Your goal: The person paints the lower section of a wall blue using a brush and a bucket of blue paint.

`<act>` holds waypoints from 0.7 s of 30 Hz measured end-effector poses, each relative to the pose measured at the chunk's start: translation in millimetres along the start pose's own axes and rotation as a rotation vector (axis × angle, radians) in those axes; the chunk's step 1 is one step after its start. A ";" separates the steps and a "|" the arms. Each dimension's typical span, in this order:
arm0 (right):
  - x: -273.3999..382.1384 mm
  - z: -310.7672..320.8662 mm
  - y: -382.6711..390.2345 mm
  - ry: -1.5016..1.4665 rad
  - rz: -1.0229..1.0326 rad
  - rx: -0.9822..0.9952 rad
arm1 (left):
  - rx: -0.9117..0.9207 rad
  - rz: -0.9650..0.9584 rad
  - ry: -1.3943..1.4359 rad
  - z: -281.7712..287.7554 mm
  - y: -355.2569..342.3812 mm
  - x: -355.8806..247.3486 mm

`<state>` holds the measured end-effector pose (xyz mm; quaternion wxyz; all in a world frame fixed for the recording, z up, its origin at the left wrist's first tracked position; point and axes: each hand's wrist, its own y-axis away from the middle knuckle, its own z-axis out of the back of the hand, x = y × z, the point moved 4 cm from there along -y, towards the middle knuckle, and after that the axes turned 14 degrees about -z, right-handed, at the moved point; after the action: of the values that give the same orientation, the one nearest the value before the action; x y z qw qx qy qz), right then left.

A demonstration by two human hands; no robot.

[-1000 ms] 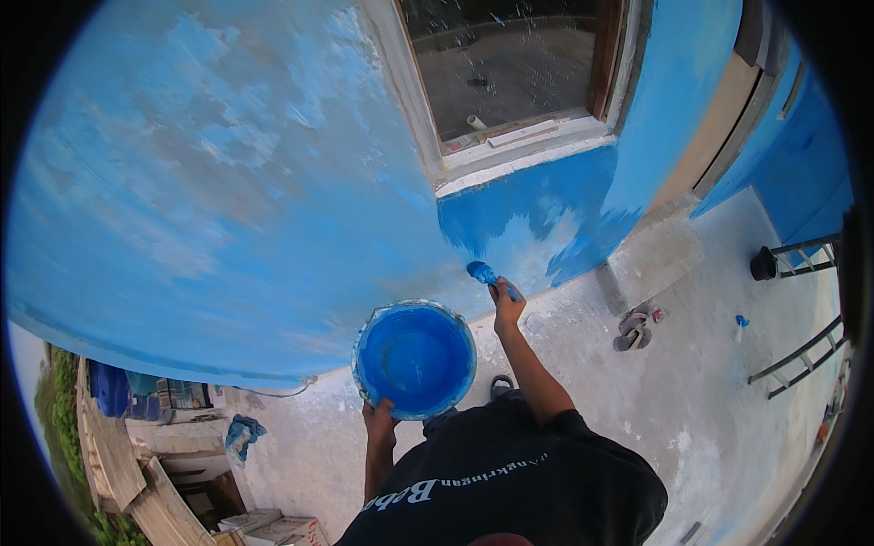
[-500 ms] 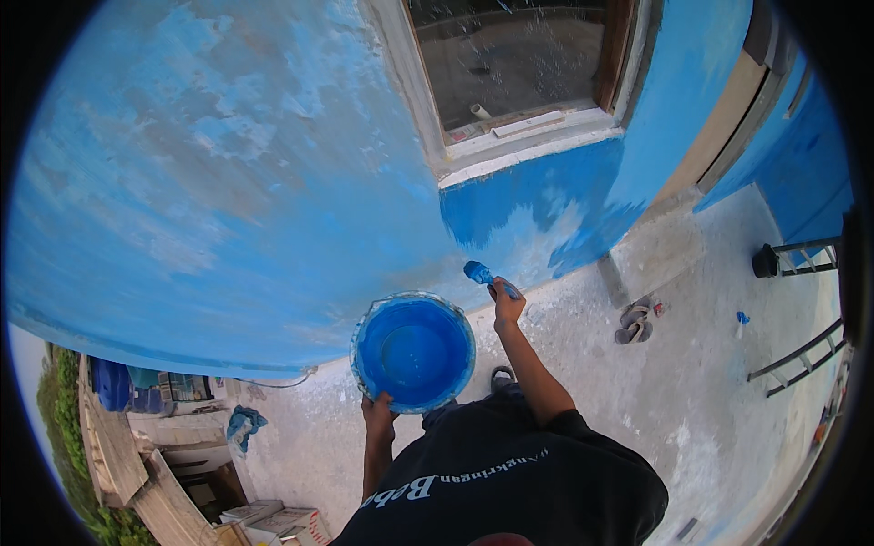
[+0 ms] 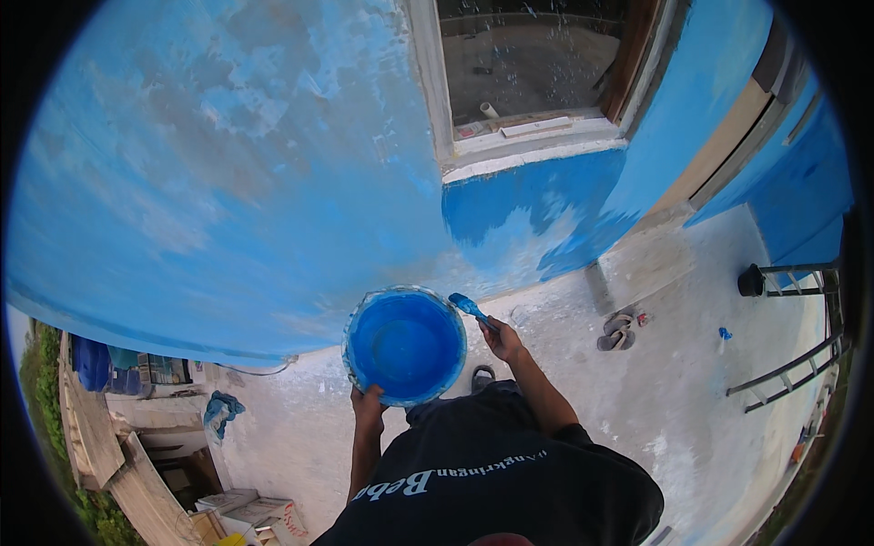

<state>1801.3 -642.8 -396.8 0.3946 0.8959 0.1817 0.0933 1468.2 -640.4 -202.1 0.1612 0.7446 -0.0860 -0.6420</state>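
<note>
Looming over everything, the blue-painted wall is patchy beside the window, with darker fresh paint below its sill. The blue paint bucket hangs in front of the person's chest, the left hand gripping its near rim, and a one-sided grip like that could tip it onto the concrete floor. The right hand closes on the paintbrush by the bucket's right edge, so loaded bristles may drip.
</note>
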 end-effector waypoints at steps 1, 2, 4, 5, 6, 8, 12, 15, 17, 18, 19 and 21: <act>-2.2 2.1 4.4 0.105 -0.025 -0.015 | 0.000 0.001 0.003 -0.5 -0.1 -0.2; -4.2 2.7 8.2 0.141 -0.053 0.014 | 0.001 0.003 0.007 -1.1 -0.2 -0.3; -7.5 -0.3 14.3 0.208 -0.105 0.076 | 0.001 0.006 0.005 -2.7 -2.4 -2.0; -8.0 -1.7 14.2 0.228 -0.130 0.049 | -0.001 0.010 0.002 -3.6 -3.6 -2.6; -8.8 -5.5 16.7 0.288 -0.090 -0.005 | -0.007 0.012 -0.002 -2.6 -4.0 -2.6; -13.0 -27.7 30.2 0.407 -0.016 -0.108 | -0.008 -0.003 0.004 3.1 -5.2 0.9; 3.1 -74.4 51.4 0.592 0.320 -0.143 | -0.029 -0.001 -0.010 6.4 -8.0 3.8; 17.9 -111.6 63.6 0.633 0.595 -0.086 | -0.081 -0.002 -0.007 8.9 -6.1 0.8; 25.8 -123.5 56.2 0.682 0.731 -0.132 | -0.077 0.001 -0.017 8.9 -4.4 -3.0; 28.8 -128.1 54.2 0.706 0.798 -0.155 | -0.076 0.002 -0.021 9.5 -3.2 -3.4; 30.0 -130.3 50.2 0.681 0.803 -0.181 | -0.088 0.012 -0.027 11.7 -2.8 -3.1; 33.0 -112.6 24.9 0.650 0.751 -0.251 | -0.111 0.031 -0.040 14.8 -2.1 -1.4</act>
<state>1802.8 -569.4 -302.0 0.3614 0.7699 -0.0519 0.5233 1453.3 -639.9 -203.4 0.2106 0.7200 -0.0651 -0.6580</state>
